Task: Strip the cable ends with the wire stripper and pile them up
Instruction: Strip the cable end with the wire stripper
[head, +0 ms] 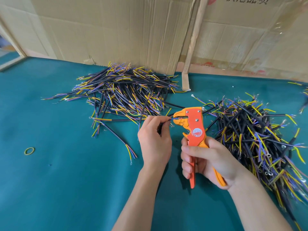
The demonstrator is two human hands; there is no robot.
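Observation:
My right hand (205, 161) grips the handles of an orange and yellow wire stripper (194, 124), held upright with its jaws pointing left. My left hand (154, 140) pinches a short black cable (170, 120) and holds its thin coloured wire ends inside the stripper's jaws. Most of that cable is hidden in my fist. A big pile of black cables (126, 92) with yellow, blue and red ends lies at the back centre. A second pile (256, 139) spreads along the right side.
The table has a teal cloth cover (66, 180). Cardboard sheets (116, 29) and a wooden slat (191, 50) stand along the back edge. A yellow rubber band (29, 150) lies at the left. A few loose cables (116, 135) lie left of my left hand.

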